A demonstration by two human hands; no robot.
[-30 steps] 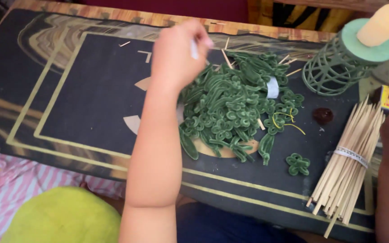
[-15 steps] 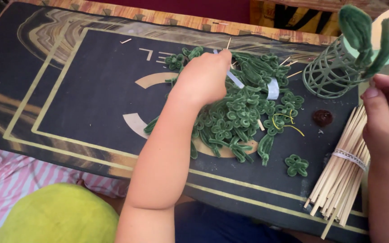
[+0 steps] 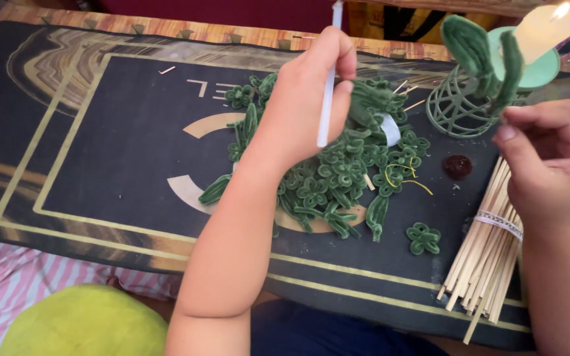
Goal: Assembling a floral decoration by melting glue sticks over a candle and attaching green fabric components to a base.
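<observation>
My left hand (image 3: 308, 99) is raised over a heap of green pipe-cleaner loops (image 3: 338, 171) and grips a thin white stick (image 3: 328, 79) that stands almost upright. My right hand (image 3: 549, 158) is at the right, pinching a green pipe-cleaner leaf shape (image 3: 483, 53) held up above a bundle of wooden sticks (image 3: 486, 257). Behind the leaf shape, a green wire cage stand (image 3: 456, 109) carries a lit cream candle (image 3: 542, 29) on a green disc. A single green clover-shaped loop (image 3: 423, 238) lies apart from the heap.
All this rests on a dark mat with gold lines (image 3: 100, 165) over a wooden table edge (image 3: 166, 26). A small dark round blob (image 3: 458, 166) lies near the sticks. A yellow-green cushion (image 3: 80, 326) and pink striped cloth (image 3: 8, 290) are at the bottom left.
My left hand dipped toward the heap, then rose with the white stick upright. My right hand came up into view holding the green leaf shape by the candle stand.
</observation>
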